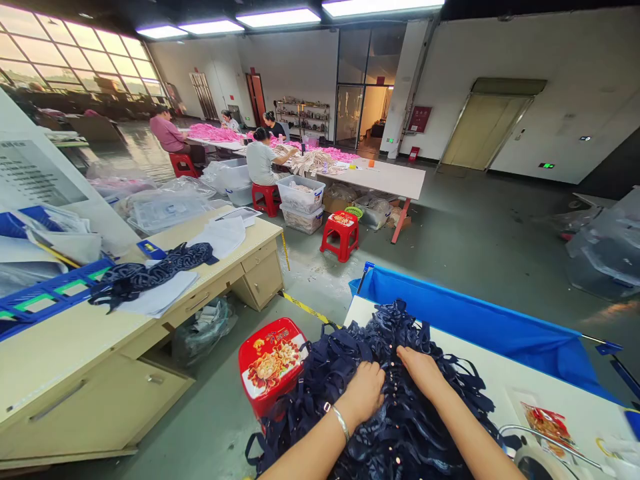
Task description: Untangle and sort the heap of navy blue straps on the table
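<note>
A large heap of dark navy bras (400, 413), with looping straps and small shiny dots down the middle, covers the near end of a white table (500, 360). My left hand (364, 393), with a silver bangle at the wrist, rests on the heap's left half, its fingers curled into the fabric. To the right, my right hand (420, 370) lies against the heap with its fingers stretched out and pointing left. Its fingertips touch the fabric near the middle row. The undersides of both hands are hidden.
A red flowered stool (274, 360) stands against the heap's left side. Blue cloth (470, 300) hangs along the table's far edge. A desk (215, 293) on the left bears a navy lace bundle (160, 270). Several people sit at a long table (385, 179) behind.
</note>
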Demonstrator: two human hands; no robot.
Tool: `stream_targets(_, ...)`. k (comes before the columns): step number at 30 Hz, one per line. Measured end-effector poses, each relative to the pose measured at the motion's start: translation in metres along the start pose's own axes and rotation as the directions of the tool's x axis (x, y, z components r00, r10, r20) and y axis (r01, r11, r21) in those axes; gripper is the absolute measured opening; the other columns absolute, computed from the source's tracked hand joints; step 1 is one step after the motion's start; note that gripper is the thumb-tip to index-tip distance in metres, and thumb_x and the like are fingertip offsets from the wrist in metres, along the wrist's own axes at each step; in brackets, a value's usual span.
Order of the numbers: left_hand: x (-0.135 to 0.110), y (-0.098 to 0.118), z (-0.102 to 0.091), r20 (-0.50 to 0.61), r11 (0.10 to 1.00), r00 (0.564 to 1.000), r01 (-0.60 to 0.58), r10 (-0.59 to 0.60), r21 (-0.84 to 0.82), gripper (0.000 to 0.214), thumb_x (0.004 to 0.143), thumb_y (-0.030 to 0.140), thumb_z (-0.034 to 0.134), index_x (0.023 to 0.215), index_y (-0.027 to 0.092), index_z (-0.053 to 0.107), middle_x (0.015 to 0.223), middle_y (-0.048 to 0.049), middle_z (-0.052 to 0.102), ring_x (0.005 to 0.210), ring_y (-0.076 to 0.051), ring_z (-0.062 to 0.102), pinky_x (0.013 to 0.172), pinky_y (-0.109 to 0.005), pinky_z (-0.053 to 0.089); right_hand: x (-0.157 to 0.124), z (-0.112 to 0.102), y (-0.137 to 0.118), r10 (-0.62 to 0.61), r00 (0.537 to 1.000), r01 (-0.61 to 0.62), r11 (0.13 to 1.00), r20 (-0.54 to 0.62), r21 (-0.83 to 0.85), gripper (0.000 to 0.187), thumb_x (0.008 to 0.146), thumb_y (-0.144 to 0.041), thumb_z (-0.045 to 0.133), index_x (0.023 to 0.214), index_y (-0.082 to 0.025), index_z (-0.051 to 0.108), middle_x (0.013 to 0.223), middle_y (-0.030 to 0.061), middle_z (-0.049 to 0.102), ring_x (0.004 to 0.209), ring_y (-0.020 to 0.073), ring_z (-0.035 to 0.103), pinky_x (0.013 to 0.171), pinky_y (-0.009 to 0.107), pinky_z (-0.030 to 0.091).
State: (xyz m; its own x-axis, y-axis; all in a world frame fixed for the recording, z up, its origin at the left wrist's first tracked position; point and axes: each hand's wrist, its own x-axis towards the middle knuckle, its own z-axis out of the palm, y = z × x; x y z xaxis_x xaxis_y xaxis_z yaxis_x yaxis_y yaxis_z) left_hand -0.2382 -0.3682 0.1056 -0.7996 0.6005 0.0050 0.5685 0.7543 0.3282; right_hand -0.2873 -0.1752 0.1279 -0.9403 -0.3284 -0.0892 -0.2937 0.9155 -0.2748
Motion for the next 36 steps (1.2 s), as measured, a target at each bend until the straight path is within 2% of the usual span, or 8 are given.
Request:
stream_targets(3,0.001,-0.001,-0.001,-0.002,1.0,1.0,-0.008,0.008,-0.009,0.028,0.082,0.03,0.062,0.104,0.013,0.056,0.105,-0.0112,0.057,0.104,-0.027,0.053,0.098,-0.04,0.039,0.003,0.001,-0.002,-0.023,0.998,0.028,0.996,-0.053,0.085,0.021,0.094,-0.03,0.039,0.089,-0.025,0.059,0.087,0.0017,0.068,0.079,0.0207,0.068,0.068,0.027,0.048)
stream_targets(8,0.001,-0.002,-0.001,0.016,0.999,1.0,-0.015,0.016,-0.044,0.028,0.082,0.029,0.062,0.105,0.013,0.056,0.107,-0.0111,0.059,0.105,-0.027,0.054,0.102,-0.041,0.036,0.018,0.0,-0.003,0.049,0.979,-0.004,0.975,-0.196,0.222,0.059,0.099,-0.036,-0.001,0.121,-0.018,0.05,0.113,0.0124,0.064,0.096,0.0189,0.066,0.083,0.032,0.052)
stream_targets(13,-0.002,0.0,-0.003,0.04,0.996,0.999,0.03,-0.026,-0.088,0.034,0.082,0.025,0.06,0.113,0.012,0.054,0.118,-0.0145,0.057,0.112,-0.029,0.052,0.103,-0.041,0.036,0.041,-0.001,-0.013,-0.071,0.984,0.1,0.98,-0.166,0.173,0.035,0.098,-0.03,0.024,0.112,-0.021,0.055,0.122,0.0099,0.062,0.12,0.0206,0.052,0.108,0.04,0.034)
stream_targets(18,0.007,-0.008,-0.01,0.069,0.977,0.988,0.148,-0.139,-0.151,0.096,0.074,0.023,0.062,0.146,0.007,0.001,0.154,-0.0252,0.011,0.109,-0.029,0.058,0.091,-0.036,0.048,0.033,-0.008,-0.012,-0.081,0.995,0.084,0.993,-0.051,0.078,0.031,0.099,-0.028,0.024,0.099,-0.018,0.052,0.083,0.0089,0.069,0.083,0.0223,0.064,0.085,0.036,0.044)
stream_targets(21,0.018,-0.012,-0.014,0.122,0.973,0.985,0.144,-0.123,-0.182,0.112,0.068,0.031,0.067,0.147,0.012,-0.009,0.149,-0.0213,0.03,0.104,-0.029,0.062,0.087,-0.037,0.05,0.018,-0.013,-0.004,-0.074,0.997,0.073,0.996,0.023,0.045,0.03,0.101,-0.032,0.02,0.104,-0.019,0.047,0.081,0.0058,0.069,0.075,0.021,0.065,0.068,0.029,0.043)
stream_targets(24,0.023,-0.01,-0.015,0.155,0.978,0.983,0.126,-0.101,-0.167,0.09,0.07,0.035,0.066,0.145,0.012,0.021,0.13,-0.0183,0.054,0.107,-0.033,0.06,0.089,-0.042,0.049,0.009,-0.015,0.002,-0.055,0.996,0.055,0.998,0.067,0.001,0.028,0.102,-0.028,0.018,0.106,-0.021,0.044,0.09,0.0055,0.071,0.081,0.0196,0.067,0.067,0.026,0.041)
stream_targets(27,0.019,-0.003,-0.015,0.157,0.983,0.984,0.109,-0.086,-0.146,0.064,0.077,0.033,0.061,0.133,0.011,0.041,0.121,-0.0182,0.059,0.107,-0.032,0.059,0.091,-0.043,0.048,0.012,-0.016,-0.001,-0.045,0.994,0.052,0.996,0.097,-0.069,0.024,0.102,-0.03,0.023,0.108,-0.023,0.045,0.09,0.005,0.071,0.082,0.0217,0.068,0.066,0.027,0.041)
stream_targets(36,0.011,-0.003,-0.011,0.148,0.987,0.987,0.082,-0.061,-0.139,0.081,0.079,0.032,0.059,0.147,0.015,0.019,0.115,-0.0136,0.062,0.101,-0.028,0.061,0.09,-0.039,0.048,0.048,-0.015,-0.007,0.015,0.99,0.018,0.972,0.138,-0.233,0.021,0.094,-0.015,0.039,0.108,-0.02,0.054,0.094,0.0134,0.07,0.082,0.0277,0.069,0.066,0.032,0.047)
